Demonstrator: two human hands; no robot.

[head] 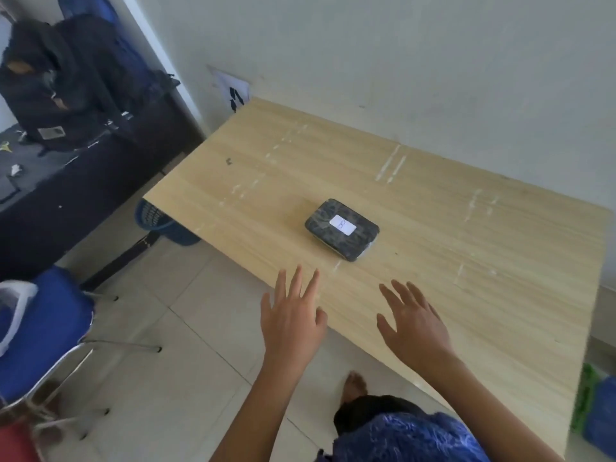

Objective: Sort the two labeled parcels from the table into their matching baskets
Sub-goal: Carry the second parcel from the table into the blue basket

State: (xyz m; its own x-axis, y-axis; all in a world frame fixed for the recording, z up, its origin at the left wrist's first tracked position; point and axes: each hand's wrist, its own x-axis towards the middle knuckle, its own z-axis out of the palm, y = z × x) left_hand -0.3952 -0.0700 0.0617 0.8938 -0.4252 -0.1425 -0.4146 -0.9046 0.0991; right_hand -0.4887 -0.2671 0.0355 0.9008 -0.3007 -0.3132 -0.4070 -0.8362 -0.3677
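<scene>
One dark wrapped parcel (342, 229) with a small white label on top lies flat near the middle of the light wooden table (500, 261). My left hand (291, 316) hovers at the table's near edge, fingers spread, empty, a short way in front of the parcel and to its left. My right hand (413, 323) is over the table in front of the parcel, also spread and empty. Under the table's left corner a blue basket (156, 218) shows in part. Only this one parcel is in view.
A blue chair (46, 328) with a metal frame stands at the left on the tiled floor. A dark desk (66, 195) with black bags sits at the far left. Green and blue items (596, 415) stand by the table's right side. A white wall runs behind the table.
</scene>
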